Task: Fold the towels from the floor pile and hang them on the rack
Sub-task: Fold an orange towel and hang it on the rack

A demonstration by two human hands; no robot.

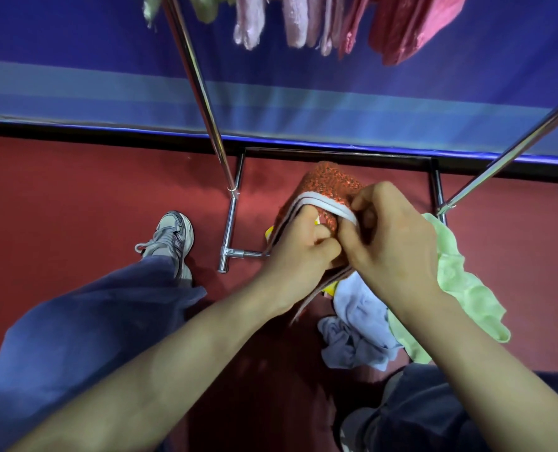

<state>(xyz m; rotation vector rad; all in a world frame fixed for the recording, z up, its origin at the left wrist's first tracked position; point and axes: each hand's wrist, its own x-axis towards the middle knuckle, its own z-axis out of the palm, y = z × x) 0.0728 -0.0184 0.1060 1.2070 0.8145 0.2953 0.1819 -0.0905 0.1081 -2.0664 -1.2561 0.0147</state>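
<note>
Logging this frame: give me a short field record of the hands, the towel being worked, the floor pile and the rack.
left hand: grips the orange towel at its layered white-trimmed edge
right hand: pinches the same edge, touching the left hand
on red floor: lavender towel and light green towel, crumpled
rack: chrome poles, pink towels hanging at top
stage: folding in progress, orange towel not yet hung
</note>
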